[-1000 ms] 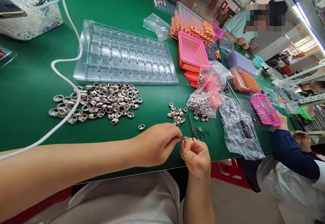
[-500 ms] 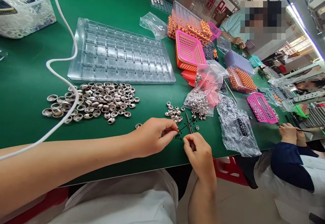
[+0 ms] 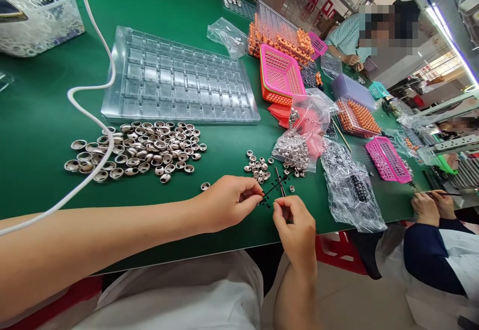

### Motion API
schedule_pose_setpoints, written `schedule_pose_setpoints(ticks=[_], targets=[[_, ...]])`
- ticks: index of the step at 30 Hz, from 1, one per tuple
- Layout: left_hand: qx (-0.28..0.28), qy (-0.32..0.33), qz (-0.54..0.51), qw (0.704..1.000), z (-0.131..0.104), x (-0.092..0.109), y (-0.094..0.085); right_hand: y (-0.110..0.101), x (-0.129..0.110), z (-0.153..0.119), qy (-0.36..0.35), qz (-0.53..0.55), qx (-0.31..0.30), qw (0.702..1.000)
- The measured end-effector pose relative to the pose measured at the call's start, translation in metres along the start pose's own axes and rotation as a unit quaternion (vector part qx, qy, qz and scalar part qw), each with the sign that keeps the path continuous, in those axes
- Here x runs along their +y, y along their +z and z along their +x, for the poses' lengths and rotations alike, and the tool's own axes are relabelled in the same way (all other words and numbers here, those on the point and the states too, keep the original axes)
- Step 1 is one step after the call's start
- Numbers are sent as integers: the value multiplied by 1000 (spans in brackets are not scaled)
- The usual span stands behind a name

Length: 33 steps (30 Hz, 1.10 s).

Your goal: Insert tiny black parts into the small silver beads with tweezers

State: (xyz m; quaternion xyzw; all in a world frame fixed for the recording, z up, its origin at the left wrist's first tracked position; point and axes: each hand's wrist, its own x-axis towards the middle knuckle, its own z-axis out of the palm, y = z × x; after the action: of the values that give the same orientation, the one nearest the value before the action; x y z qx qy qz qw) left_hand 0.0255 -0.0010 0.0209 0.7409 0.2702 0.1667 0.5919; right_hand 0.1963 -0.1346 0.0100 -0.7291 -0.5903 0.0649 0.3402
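Note:
My left hand (image 3: 237, 200) pinches one end of a thin black plastic sprue (image 3: 276, 184) with small parts branching off it. My right hand (image 3: 295, 225) is closed close to the sprue, thumb against fingertips; what it pinches is hidden. A slender dark metal tool (image 3: 280, 180) crosses the sprue and runs behind the right fingers; whether that hand grips it is unclear. Small black pieces (image 3: 265, 203) lie under the sprue. Just beyond are a small group of silver ring-like metal parts (image 3: 258, 168) and a clear bag (image 3: 295, 148) of similar parts.
A larger heap of silver rings (image 3: 149, 148) lies left, before a clear compartment tray (image 3: 183, 78). A white cable (image 3: 92, 88) crosses the left side. Pink baskets (image 3: 282, 73), a crumpled plastic bag (image 3: 352, 190) and a tub of white rings (image 3: 41, 31) stand around. Co-workers' hands (image 3: 430, 208) work nearby.
My right hand has shifted very slightly away from the sprue's left end. The left hand keeps its pinch. Across the table, one co-worker's hand has left the view.

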Motion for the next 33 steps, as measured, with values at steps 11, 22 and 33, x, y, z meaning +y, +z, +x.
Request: schedule_pose_setpoints(ticks=[11,22,33], targets=[[-7,30,9,999,-4,-1,3,20,-23,-5,104,215,77,968],[-29,38,-7,999,-7,1,4,23,-26,-4,131,200,80,968],[12,58,6,998,-7,3,2,22,-28,-4,129,210,51,968]])
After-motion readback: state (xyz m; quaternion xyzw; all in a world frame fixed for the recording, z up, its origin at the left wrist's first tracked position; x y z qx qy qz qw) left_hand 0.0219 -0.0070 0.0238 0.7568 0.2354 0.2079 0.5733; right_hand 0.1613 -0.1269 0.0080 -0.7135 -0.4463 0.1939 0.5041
